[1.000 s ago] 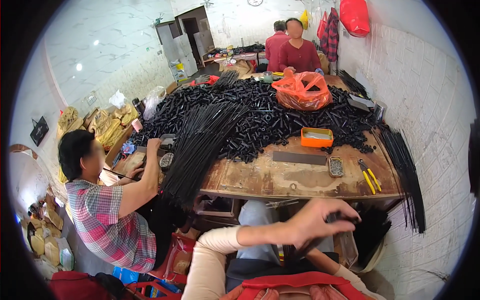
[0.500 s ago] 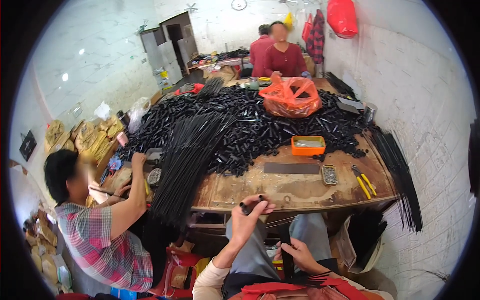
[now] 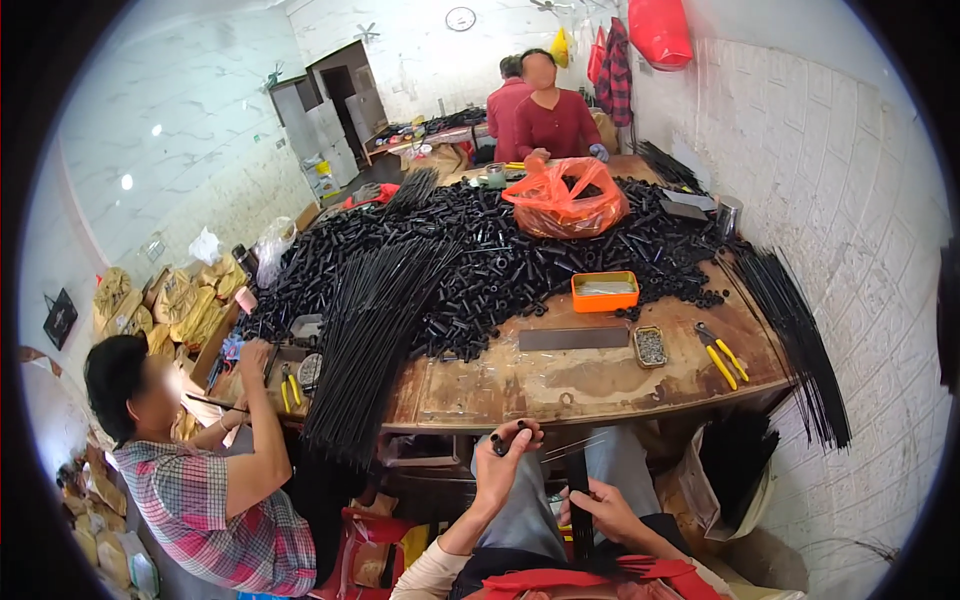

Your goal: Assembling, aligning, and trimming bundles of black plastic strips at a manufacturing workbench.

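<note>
My left hand [image 3: 497, 477] is raised just off the table's front edge, closed on small black tubes [image 3: 499, 446], with another short tube end at its fingertips. Over my lap my right hand [image 3: 605, 508] has its thumb and fingers closed on a long, narrow black piece [image 3: 580, 515], which I cannot tell as a strip or a bundle of rods. Thin wires [image 3: 572, 446] stick out between the two hands; their hidden ends do not show who holds them.
On the wooden table [image 3: 480, 395] lie a heap of black tubes [image 3: 500, 270], bundles of black rods [image 3: 375, 340], an orange box [image 3: 604, 292], a flat dark bar [image 3: 572, 338], a small tin [image 3: 650, 347] and yellow-handled pliers [image 3: 722, 357]. A co-worker [image 3: 210, 490] sits at the left.
My left hand has come down a little, nearer my lap and my right hand. The co-worker's raised hand at the left has lowered. The whole view has shifted slightly.
</note>
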### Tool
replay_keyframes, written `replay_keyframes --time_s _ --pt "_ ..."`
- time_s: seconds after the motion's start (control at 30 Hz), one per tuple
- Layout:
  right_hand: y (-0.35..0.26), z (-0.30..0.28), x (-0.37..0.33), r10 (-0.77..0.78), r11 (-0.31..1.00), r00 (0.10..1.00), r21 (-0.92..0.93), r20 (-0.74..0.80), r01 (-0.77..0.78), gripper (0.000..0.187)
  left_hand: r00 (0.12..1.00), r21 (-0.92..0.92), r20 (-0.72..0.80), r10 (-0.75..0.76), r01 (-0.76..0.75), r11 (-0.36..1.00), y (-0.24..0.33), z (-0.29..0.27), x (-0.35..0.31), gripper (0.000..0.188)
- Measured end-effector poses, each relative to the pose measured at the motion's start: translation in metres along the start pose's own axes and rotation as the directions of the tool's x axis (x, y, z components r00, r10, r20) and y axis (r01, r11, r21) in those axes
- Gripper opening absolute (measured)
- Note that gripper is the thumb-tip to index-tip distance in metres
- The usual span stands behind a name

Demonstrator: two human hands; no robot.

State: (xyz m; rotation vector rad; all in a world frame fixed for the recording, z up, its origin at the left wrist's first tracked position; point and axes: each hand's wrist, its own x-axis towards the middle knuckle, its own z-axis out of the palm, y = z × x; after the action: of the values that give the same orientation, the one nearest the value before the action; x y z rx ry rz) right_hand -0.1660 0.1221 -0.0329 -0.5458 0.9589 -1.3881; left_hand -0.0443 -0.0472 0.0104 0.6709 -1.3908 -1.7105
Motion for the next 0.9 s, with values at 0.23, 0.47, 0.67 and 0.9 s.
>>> replay_keyframes --time_s 0.23,0.47,0.67,0.9 --pt "0.014 0.023 -0.030 -0.001 0.999 1.000 -0.038 -0.021 0.000 0.023 0.990 -0.028 -0.124 -0.060 0.057 0.998 -0.027 -0.002 -0.053 0.019" --pt "0.000 0.034 -0.015 0.021 0.980 1.000 -0.198 0.022 -0.017 0.020 0.977 -0.194 -0.148 -0.155 0.125 0.973 -0.012 -0.008 -0.037 0.027" --pt "-0.003 0.035 -0.002 -0.007 0.997 0.997 -0.074 -0.081 0.001 0.021 0.965 -0.260 -0.215 -0.147 0.089 0.961 -0.001 -0.008 -0.028 0.024" --pt "0.006 0.036 -0.008 -0.028 0.991 0.997 -0.134 -0.074 0.018 0.024 0.964 -0.366 -0.112 -0.243 0.187 0.912 -0.011 0.004 -0.032 0.027"
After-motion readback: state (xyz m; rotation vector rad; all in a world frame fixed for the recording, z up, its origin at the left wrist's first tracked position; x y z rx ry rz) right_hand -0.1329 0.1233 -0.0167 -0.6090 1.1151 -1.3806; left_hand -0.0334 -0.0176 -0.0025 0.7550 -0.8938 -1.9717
